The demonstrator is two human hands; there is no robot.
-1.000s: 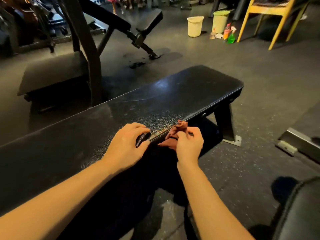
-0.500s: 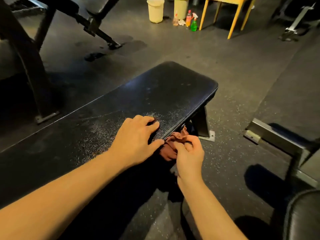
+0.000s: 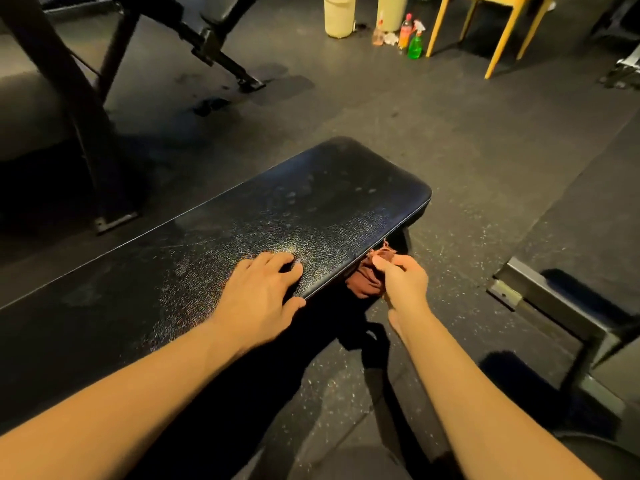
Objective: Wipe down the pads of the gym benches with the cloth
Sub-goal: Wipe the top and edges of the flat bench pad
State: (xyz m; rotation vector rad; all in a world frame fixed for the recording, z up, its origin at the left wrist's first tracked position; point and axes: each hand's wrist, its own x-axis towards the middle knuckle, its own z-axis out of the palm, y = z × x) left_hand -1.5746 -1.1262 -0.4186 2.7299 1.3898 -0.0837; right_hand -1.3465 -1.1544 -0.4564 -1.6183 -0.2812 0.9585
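Left hand rests flat on the bench pad; right hand presses a bunched cloth against its side edge.

Dark speckled rubber floor lay under warm, dim light. A yellow chair, two pale buckets and spray bottles stood far back.

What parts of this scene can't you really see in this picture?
Head view only:
- Most of the cloth: tucked under the bench pad edge, bunched in the right hand.
- Bench's left end: cut off by the frame.
- Labels on the bottles: too small.
- Yellow chair seat: above the top edge.
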